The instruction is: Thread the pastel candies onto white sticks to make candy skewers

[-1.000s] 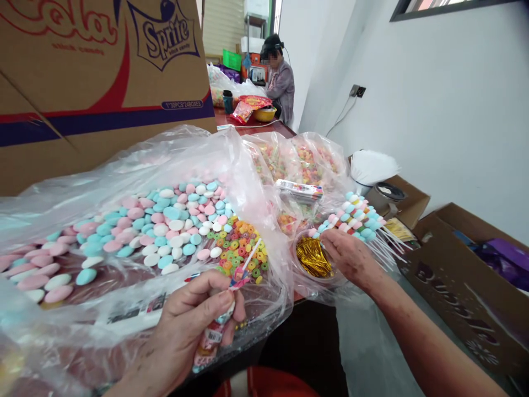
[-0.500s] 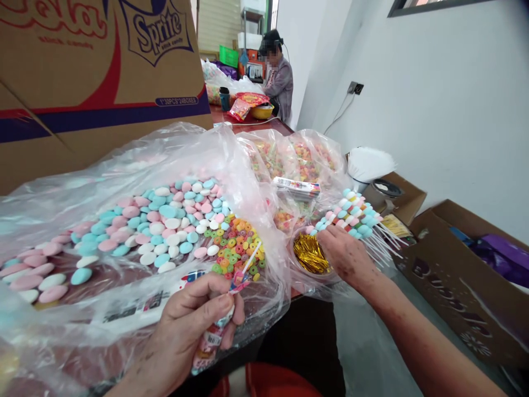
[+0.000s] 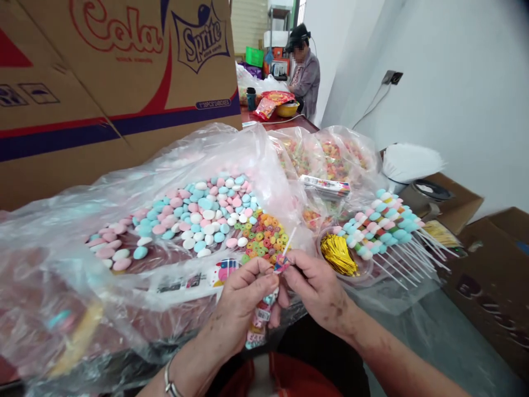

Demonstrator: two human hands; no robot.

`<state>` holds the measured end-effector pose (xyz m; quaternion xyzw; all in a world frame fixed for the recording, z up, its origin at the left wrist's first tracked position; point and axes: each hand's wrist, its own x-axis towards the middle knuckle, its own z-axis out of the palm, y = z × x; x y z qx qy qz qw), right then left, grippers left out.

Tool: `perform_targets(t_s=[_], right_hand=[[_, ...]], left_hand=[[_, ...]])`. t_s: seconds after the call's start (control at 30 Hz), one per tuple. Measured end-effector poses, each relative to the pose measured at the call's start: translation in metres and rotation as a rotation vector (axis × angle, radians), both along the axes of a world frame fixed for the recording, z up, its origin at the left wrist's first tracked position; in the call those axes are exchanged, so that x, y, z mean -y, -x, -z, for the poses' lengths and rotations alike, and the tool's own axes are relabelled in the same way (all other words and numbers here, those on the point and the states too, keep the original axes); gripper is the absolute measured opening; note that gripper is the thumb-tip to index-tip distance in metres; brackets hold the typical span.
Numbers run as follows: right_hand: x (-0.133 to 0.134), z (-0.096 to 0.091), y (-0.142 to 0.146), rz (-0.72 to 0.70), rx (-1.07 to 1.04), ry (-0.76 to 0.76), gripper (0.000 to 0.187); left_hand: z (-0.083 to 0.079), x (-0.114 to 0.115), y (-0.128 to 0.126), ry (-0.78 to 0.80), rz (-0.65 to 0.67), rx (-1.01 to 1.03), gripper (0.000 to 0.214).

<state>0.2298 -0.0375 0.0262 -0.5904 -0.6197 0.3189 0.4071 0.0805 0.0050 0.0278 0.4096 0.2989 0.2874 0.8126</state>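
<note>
My left hand (image 3: 246, 292) is closed around a candy skewer in a printed clear wrapper (image 3: 259, 325), tilted with its white stick (image 3: 291, 237) pointing up. The wrapper's pink and blue end is gathered round the stick. My right hand (image 3: 318, 289) pinches at this gathered neck, its fingertips touching it beside my left thumb. Whatever is between the right fingertips is hidden. Just beyond the right hand, gold twist ties (image 3: 336, 253) fill a clear round tub (image 3: 367, 270). Finished-looking marshmallow candy skewers (image 3: 378, 223) lie stacked to its right.
Pink, blue and white candies (image 3: 198, 212) and ring gummies (image 3: 268, 234) lie on plastic sheeting. Flat printed wrappers (image 3: 324, 186) rest on bagged gummies (image 3: 330, 157). A large carton (image 3: 124, 82) stands at left, another box (image 3: 487, 286) at right. A person (image 3: 306, 77) sits at the far end.
My right hand has moved left from the tub of gold ties to the wrapper's neck. My left hand still holds the candy skewer. The view has turned left.
</note>
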Motion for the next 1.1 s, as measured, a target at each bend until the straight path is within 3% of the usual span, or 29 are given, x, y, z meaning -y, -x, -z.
perform_targets(t_s=[0.27, 0.33, 0.43, 0.53, 0.67, 0.93, 1.0, 1.1], right_hand=[[-0.004, 0.000, 0.000, -0.101, -0.010, 0.023, 0.022], [-0.006, 0.000, 0.002, -0.110, 0.155, -0.078, 0.018], [-0.009, 0.001, 0.000, -0.116, 0.544, -0.372, 0.021], [-0.013, -0.001, -0.007, -0.218, 0.790, -0.646, 0.025], [-0.017, -0.013, -0.019, -0.440, 0.808, -0.814, 0.029], [-0.013, -0.027, -0.016, -0.737, 0.911, -0.772, 0.027], [-0.010, -0.025, -0.013, -0.735, 0.917, -0.741, 0.025], [-0.006, -0.017, -0.003, -0.574, 0.957, -0.683, 0.022]], left_hand=[[0.004, -0.003, 0.004, -0.041, -0.138, -0.049, 0.015], [0.006, -0.005, 0.004, -0.049, -0.167, -0.082, 0.017], [0.006, -0.010, 0.005, -0.035, -0.153, -0.134, 0.020], [0.002, -0.018, 0.009, 0.047, -0.042, -0.173, 0.019], [-0.006, -0.033, 0.017, 0.169, 0.277, -0.243, 0.016], [-0.013, -0.042, 0.027, 0.089, 0.615, -0.389, 0.014], [-0.018, -0.042, 0.026, 0.079, 0.692, -0.402, 0.013], [-0.022, -0.038, 0.022, -0.058, 0.634, -0.529, 0.011]])
